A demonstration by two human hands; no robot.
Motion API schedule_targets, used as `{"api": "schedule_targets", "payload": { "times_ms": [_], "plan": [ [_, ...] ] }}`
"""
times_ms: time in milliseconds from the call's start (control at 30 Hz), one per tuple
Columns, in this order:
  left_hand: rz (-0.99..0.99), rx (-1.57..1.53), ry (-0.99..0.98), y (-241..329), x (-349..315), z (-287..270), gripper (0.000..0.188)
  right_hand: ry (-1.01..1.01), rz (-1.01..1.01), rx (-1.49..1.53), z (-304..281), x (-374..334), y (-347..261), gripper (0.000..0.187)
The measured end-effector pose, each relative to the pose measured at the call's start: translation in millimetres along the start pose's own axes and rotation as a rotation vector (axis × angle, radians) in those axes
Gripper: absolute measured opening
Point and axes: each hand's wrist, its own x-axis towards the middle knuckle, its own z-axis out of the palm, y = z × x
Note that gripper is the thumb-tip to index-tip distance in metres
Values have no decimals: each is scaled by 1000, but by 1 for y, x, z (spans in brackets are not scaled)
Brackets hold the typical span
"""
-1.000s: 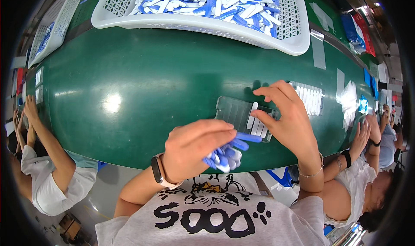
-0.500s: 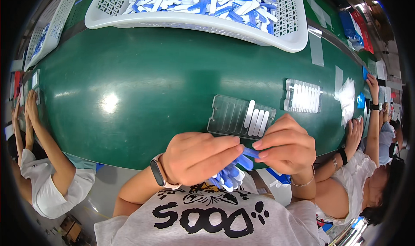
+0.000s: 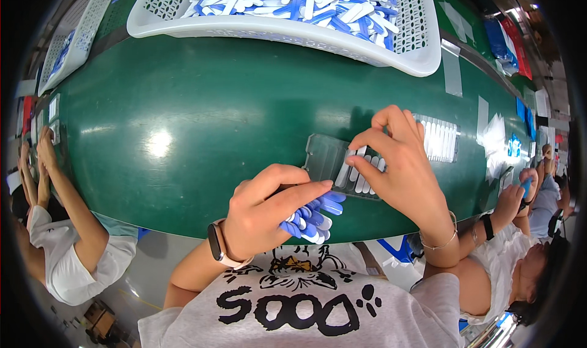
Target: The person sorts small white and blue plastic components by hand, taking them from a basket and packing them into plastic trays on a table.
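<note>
Below the tray, my left hand (image 3: 263, 210) is closed round a bunch of flat, round-ended blue and white strips (image 3: 312, 218), which fan out under its fingers. A clear plastic tray (image 3: 320, 158) with long parallel slots lies on the table just beyond. Several white strips (image 3: 369, 175) lie side by side in its right part, while its left slots show no strips. My right hand (image 3: 400, 158) reaches over the tray's right side, thumb and forefinger pinching the upper end of a white strip (image 3: 344, 172) that leans slightly askew beside the row.
A white perforated basket (image 3: 293, 31) heaped with blue and white strips stands at the far side of the green table (image 3: 202, 103). Right of my hand lies a second clear tray (image 3: 441, 141) of white strips. Plastic bags (image 3: 494, 141) and co-workers' arms are farther right; another person works at left.
My right hand has moved up and away from my left hand to the tray, where one strip now sits tilted. My left hand still holds the bunch, its fingers raised a little.
</note>
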Motion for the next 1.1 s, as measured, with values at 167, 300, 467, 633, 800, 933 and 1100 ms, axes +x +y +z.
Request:
{"api": "schedule_targets", "payload": {
  "times_ms": [167,300,467,633,800,933,1100],
  "plan": [
    [70,57,31,-9,-5,4,42,-9,15,129,-6,-1,8,25],
    [292,135,-42,-13,-7,-3,35,-67,111,40,-6,-5,2,31],
    [514,246,52,-15,-7,0,25,36,-4,34,-4,-15,-7,28],
    [526,216,55,-15,-5,0,23,92,-408,304,-9,-21,-22,25],
    [468,71,-35,-13,-10,-5,26,218,-576,298,1,-19,-19,22],
    [460,120,79,-14,-13,5,27,277,-200,391,1,-18,-7,25],
    [460,139,80,-19,-11,5,20,200,20,368,12,-5,-2,19]
  ]
}}
